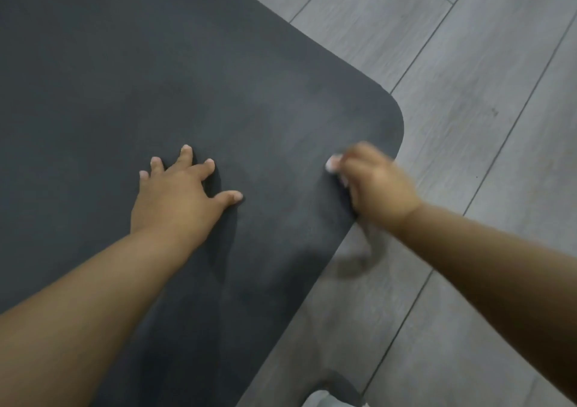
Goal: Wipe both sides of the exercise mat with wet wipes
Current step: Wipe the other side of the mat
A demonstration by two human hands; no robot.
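The exercise mat point(156, 78) is lying flat on the floor point(468, 63), filling the left and centre of the view. Its dark grey surface is facing up, and one rounded corner is pointing toward the right, near the middle of the frame. The mat edge is running diagonally from that corner down toward the bottom centre.

You are pressing your left hand point(178, 197) palm down on the mat, with fingers spread and released; it is grasping nothing. Its thumb is pointing toward your right hand.

Your right hand point(374, 185) is resting at the mat edge just below the rounded corner. It is blurred, and its fingers are curling closed around a small white piece, apparently a wet wipe point(332, 164), which is showing at the fingertips and touching the mat surface. The blur is making it impossible to tell how much of the wipe is being held.

Both forearms are entering from the bottom corners of the view. The floor is showing grey wood-look planks with dark seams. A pale object point(321, 399) is sitting at the bottom edge, too cropped to identify.
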